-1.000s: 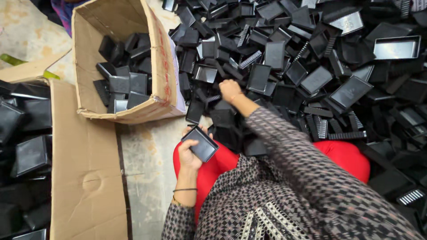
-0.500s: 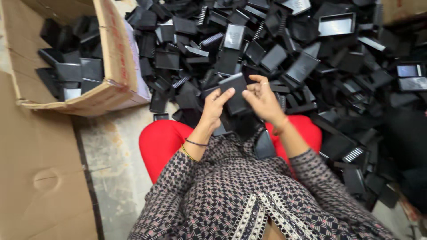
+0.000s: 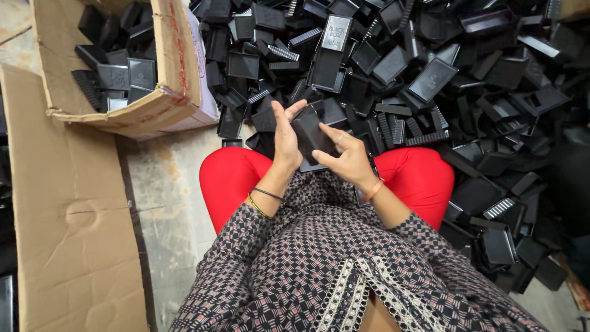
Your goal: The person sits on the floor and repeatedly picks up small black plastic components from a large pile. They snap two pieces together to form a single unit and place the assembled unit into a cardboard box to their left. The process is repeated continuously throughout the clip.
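A flat black plastic box was held between both hands, just above the red-clad knees and in front of the big pile. It was gripped from the left by the left hand, with the fingers stretched up along its side and the thumb pressed on it. It was pinched from the right by the right hand, with the fingers curled around its lower edge.

A huge heap of black boxes and lids was spread over the floor ahead and to the right, right up against the knees. One tall black box with pale print on it was seen lying on top of the heap, near the upper middle.

A brown cardboard carton with torn, bent walls was placed to the upper left, and more black boxes were stacked inside it. A flat sheet of brown cardboard was laid on the grey floor at the left. A patterned sleeve was seen on the left arm.
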`<state>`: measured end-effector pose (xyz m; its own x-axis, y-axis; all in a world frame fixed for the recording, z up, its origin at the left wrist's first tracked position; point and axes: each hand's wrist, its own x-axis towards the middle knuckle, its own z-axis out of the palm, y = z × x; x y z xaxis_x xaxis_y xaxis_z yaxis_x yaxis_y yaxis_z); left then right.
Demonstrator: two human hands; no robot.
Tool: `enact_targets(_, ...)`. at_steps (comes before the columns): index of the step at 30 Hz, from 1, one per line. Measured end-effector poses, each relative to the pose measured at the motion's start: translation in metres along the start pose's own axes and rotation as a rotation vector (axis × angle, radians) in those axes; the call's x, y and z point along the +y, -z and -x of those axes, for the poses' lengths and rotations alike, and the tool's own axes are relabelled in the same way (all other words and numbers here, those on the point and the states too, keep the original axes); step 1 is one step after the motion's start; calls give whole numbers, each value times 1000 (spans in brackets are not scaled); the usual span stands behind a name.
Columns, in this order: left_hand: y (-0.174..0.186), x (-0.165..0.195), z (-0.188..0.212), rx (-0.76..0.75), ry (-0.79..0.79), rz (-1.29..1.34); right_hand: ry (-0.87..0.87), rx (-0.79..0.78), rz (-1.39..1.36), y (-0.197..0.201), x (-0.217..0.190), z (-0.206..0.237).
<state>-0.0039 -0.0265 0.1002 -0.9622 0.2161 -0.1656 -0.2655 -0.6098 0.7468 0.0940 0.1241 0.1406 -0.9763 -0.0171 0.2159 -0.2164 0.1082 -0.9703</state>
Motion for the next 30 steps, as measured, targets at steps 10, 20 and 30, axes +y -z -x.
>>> enact_targets(10, -17, 18, 47, -81, -178, 26, -119, -57, -449, -15, 18, 7)
enact_targets(20, 37, 128, 8, -33, -1192, -1041, 13, -74, 617, 1, 68, -59)
enact_targets(30, 77, 128, -83, 261, -968, -1151, -497, -111, 1123, 42, 109, -115)
